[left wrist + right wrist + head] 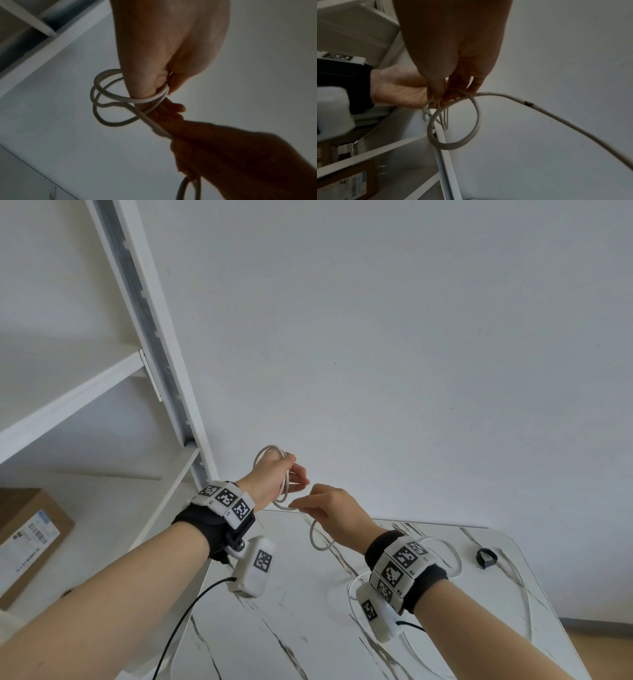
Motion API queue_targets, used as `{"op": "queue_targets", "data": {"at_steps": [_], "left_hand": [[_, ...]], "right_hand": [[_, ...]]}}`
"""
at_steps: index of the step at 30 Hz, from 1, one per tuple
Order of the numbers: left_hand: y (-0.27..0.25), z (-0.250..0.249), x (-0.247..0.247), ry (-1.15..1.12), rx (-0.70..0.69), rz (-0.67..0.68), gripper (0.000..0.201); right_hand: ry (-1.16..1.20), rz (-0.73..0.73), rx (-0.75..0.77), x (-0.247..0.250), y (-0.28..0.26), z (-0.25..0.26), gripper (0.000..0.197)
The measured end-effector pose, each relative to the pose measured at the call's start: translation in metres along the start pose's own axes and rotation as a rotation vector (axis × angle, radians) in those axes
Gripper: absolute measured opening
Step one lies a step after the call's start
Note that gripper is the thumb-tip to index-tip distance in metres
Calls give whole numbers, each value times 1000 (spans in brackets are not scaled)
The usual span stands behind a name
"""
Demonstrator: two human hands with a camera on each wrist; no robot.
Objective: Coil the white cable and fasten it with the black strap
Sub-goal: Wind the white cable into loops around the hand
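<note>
A cardboard box (pixel 24 539) sits on the white shelf unit (pixel 85 392) to the left of the counter (pixel 274 628); its printed label is too small to read. The left hand (pixel 270 477) is raised above the counter's far left corner, forearm angled up, its fingers (pixel 173 108) curled around several loops of the white cable (pixel 282 474), which hang gathered in its grasp. A band of black-and-white square markers wraps that wrist; any small characters on them cannot be read. Just right of the left hand, the right hand (pixel 335 515) is held at about the same height, its fingers (pixel 436 89) pinching the cable's next stretch close to the loops. From there the cable drops in a curve to the marble-patterned counter and trails across its right side. The black strap (pixel 486 558) lies on the counter near its far right corner, well apart from both hands.
</note>
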State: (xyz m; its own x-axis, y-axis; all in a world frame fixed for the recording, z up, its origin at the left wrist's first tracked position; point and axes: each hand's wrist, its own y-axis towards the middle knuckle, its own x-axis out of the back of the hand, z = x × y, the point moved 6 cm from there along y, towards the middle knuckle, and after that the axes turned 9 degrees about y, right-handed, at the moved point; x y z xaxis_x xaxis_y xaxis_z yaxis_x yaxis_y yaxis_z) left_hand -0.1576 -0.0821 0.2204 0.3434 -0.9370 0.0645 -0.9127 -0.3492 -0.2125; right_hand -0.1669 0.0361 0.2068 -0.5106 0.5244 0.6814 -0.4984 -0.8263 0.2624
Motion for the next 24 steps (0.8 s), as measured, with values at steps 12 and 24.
{"op": "queue_targets", "data": {"at_steps": [12, 24], "left_hand": [[-12, 22, -9, 344, 162, 148, 21], [-2, 20, -7, 528, 100, 55, 26]], "right_hand": [[152, 51, -206, 11, 6, -3, 8], [140, 5, -153, 5, 14, 5, 7]]}}
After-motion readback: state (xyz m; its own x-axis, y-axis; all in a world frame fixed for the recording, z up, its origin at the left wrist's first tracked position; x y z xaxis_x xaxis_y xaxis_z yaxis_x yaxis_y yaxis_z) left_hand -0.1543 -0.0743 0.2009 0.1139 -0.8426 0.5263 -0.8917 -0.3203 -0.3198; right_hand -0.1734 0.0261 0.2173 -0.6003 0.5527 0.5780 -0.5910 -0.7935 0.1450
